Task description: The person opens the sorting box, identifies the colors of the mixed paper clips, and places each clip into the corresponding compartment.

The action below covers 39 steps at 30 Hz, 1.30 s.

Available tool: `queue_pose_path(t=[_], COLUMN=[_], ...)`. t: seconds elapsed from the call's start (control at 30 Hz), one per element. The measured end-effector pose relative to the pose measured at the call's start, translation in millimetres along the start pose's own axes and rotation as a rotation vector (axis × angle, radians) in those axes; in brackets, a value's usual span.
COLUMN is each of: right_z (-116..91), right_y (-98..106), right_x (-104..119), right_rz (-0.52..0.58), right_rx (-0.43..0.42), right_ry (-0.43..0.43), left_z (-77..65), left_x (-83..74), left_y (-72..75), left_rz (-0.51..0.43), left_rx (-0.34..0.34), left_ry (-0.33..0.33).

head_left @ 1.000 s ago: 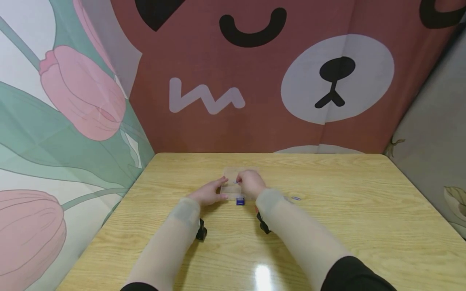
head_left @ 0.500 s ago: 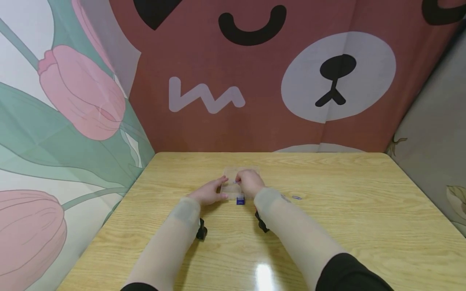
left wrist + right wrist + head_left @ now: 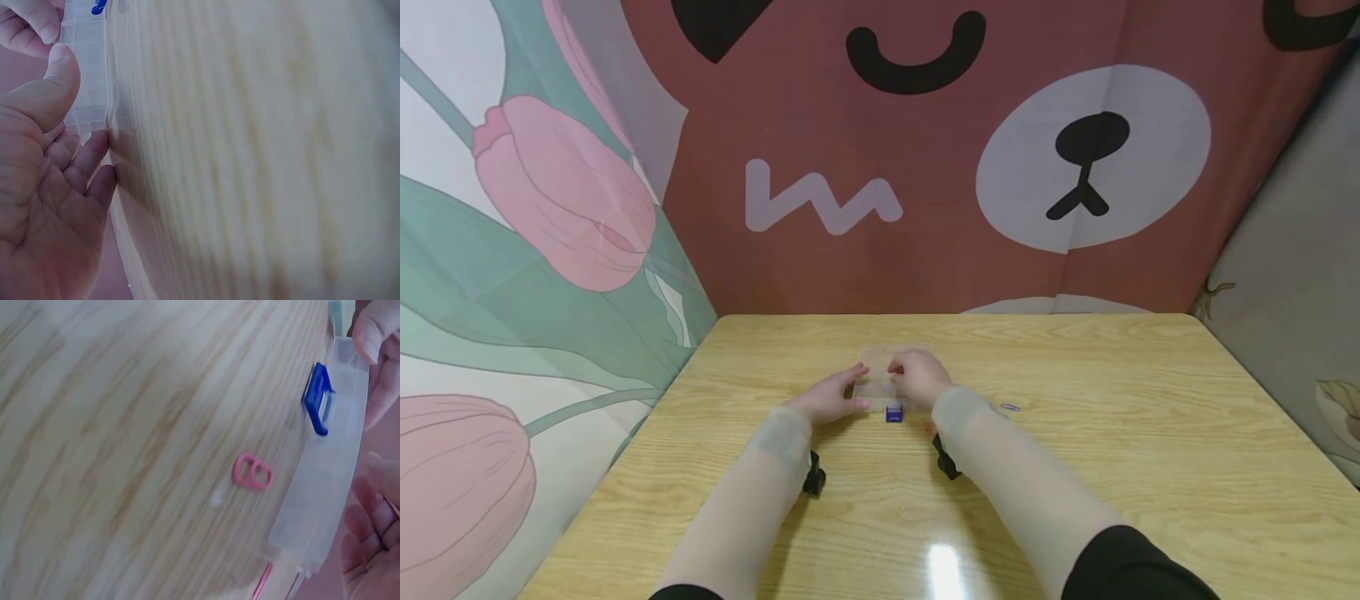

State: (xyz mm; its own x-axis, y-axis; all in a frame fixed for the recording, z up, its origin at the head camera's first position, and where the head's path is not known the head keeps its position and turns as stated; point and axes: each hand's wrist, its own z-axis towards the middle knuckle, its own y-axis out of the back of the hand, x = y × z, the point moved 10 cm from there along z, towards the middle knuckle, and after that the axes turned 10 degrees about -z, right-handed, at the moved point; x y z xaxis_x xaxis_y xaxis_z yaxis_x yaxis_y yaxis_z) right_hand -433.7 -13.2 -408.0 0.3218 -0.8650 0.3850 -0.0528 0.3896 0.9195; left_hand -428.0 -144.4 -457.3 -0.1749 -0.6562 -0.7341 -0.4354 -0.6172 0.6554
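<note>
A clear plastic box point(image 3: 874, 390) with a grid of compartments lies on the table, its blue latch point(image 3: 893, 414) facing me. My left hand point(image 3: 829, 397) grips the left end, thumb at the front corner and fingers along the side. Over the right part of the box is my right hand point(image 3: 921, 377), its fingers point(image 3: 362, 519) loosely curled. Nothing shows between its thumb and fingertips. In the right wrist view a pink double-looped piece point(image 3: 252, 472), shaped like a can tab, lies before the box. A second, thin pink piece point(image 3: 262, 581) is near the box's right end.
To the right of my right wrist, a small purple loop point(image 3: 1010, 407) lies on the wooden table point(image 3: 1150, 450). A brown bear-print cloth point(image 3: 850, 275) hangs behind the far edge, with a tulip-print cloth point(image 3: 565, 192) along the left.
The small pale-bluish thing that showed at my right fingertips is no longer visible there. My right hand has shifted slightly to the right; my left hand keeps its place on the box.
</note>
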Motion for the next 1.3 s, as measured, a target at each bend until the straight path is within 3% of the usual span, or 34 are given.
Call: queue_pose_path(t=[0.33,0.57,0.73,1.03,1.3], right_z=[-6.6,-21.8,-33.7,-40.1,-38.9], right_y=[12.3,34.2,36.3,26.0,17.8], right_x=[-38.2,-80.1,-106.4,-99.2,-92.4], right_rz=[0.082,0.102,0.115,-0.013,-0.122], right_rx=[-0.021,-0.036,-0.01,0.029,0.014], right_ry=[-0.03,-0.075,-0.114,-0.076,-0.082], left_z=[-1.8,-1.9,-3.4,-7.1,-5.5], left_x=[-6.5,-8.7,-9.5,-6.8,-4.0], left_y=[0.0,0.1,0.1,1.0,-0.8], left_rz=[0.043,0.045,0.064,0.054,0.035], left_rx=[-0.008,-0.01,-0.003,0.002,-0.004], left_ry=[0.009,0.014,0.01,0.033,0.054])
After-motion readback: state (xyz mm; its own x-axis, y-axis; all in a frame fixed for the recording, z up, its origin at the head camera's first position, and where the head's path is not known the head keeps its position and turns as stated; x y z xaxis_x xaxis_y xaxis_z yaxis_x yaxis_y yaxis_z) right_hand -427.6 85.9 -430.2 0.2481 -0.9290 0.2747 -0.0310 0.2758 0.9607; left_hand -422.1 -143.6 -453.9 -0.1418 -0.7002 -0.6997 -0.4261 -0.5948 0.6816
